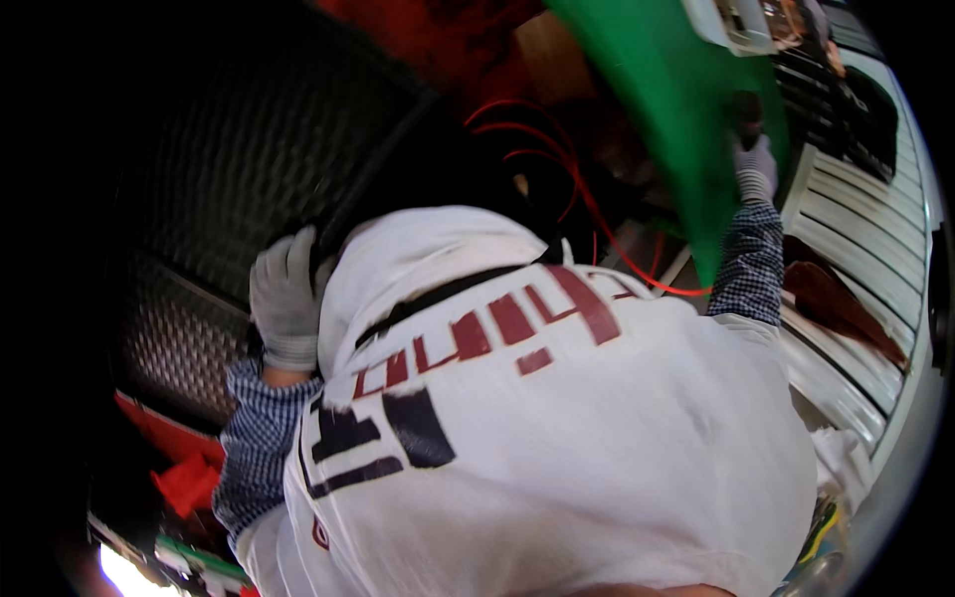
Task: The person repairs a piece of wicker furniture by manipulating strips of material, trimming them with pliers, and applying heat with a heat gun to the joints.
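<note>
My left hand (pixel 286 298), in a pale knit glove, rests beside my thigh at the edge of a dark, textured panel (pixel 249 169). Its fingers are stretched out, and nothing shows in them. At the upper right my right hand (pixel 756 167), gloved the same way, reaches over a green surface (pixel 652 90). That hand is closed on a dark, short object (pixel 747 111) that sticks out beyond the fingers; blur hides its kind. Checked sleeves cover both my forearms.
A thin red hose (pixel 597 214) loops across the dark space between my arms. On the right lies a white ribbed surface (pixel 865 219) with a flat brown piece (pixel 841 303) on it. A white tray (pixel 731 25) stands at the top right, near black items (pixel 846 114).
</note>
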Tool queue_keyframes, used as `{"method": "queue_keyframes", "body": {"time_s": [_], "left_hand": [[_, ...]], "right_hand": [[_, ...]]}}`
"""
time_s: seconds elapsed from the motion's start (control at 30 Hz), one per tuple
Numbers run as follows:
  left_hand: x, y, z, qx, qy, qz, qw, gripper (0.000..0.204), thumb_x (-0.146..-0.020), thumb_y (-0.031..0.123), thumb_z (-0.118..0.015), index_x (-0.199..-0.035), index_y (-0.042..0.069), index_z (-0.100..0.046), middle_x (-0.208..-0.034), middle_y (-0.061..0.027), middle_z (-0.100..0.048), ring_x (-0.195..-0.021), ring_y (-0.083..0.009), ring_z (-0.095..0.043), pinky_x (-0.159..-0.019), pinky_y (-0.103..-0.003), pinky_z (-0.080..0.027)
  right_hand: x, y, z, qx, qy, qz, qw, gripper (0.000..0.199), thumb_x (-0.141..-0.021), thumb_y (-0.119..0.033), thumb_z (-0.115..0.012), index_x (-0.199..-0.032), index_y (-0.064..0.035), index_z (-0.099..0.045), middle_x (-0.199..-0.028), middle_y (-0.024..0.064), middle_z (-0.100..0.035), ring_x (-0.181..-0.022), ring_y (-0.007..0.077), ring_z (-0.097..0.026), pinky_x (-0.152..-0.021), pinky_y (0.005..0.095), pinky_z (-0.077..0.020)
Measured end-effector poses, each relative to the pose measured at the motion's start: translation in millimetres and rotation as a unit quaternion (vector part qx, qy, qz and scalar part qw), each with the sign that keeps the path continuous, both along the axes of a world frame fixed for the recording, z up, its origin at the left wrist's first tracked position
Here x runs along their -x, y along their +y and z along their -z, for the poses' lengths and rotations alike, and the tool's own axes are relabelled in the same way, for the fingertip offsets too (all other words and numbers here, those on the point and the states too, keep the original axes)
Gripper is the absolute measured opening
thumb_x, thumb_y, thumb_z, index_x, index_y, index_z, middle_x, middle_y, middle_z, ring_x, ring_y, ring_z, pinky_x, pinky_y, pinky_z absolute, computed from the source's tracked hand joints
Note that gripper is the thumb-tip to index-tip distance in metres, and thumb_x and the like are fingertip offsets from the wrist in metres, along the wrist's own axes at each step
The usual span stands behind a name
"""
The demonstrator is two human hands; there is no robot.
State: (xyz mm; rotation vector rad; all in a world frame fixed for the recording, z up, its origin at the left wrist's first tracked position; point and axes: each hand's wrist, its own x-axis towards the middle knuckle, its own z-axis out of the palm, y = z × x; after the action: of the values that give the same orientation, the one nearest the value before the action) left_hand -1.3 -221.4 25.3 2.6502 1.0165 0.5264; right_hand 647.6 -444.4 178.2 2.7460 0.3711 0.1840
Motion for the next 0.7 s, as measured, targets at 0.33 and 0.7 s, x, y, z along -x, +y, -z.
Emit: {"method": "queue_keyframes", "body": {"time_s": [0.33, 0.7], "left_hand": [[8.6, 5.8, 2.8, -0.027, 0.01, -0.003, 1.0, 0.043, -0.093, 0.029, -0.071, -0.127, 0.006, -0.06, -0.108, -0.0133, -0.061, -0.099, -0.0333, -0.06, -0.086, -0.046, -0.05], [7.9, -2.2, 8.4, -0.027, 0.015, -0.021, 0.999, 0.041, -0.093, 0.032, -0.072, -0.122, 0.006, -0.059, -0.108, -0.0124, -0.06, -0.092, -0.0317, -0.058, -0.082, -0.047, -0.048]], "right_hand": [[82.7, 126.4, -20.0, -0.203, -0.048, -0.417, 0.885, 0.034, -0.095, -0.038, -0.068, -0.113, -0.0089, -0.074, -0.101, 0.0144, -0.075, -0.09, 0.0315, -0.074, -0.08, 0.0388, -0.0584], [115.3, 313.5, 12.4, -0.271, 0.043, -0.505, 0.818, 0.033, -0.095, -0.038, -0.066, -0.116, -0.0132, -0.069, -0.104, 0.0098, -0.07, -0.091, 0.0299, -0.07, -0.082, 0.0401, -0.0572]]}}
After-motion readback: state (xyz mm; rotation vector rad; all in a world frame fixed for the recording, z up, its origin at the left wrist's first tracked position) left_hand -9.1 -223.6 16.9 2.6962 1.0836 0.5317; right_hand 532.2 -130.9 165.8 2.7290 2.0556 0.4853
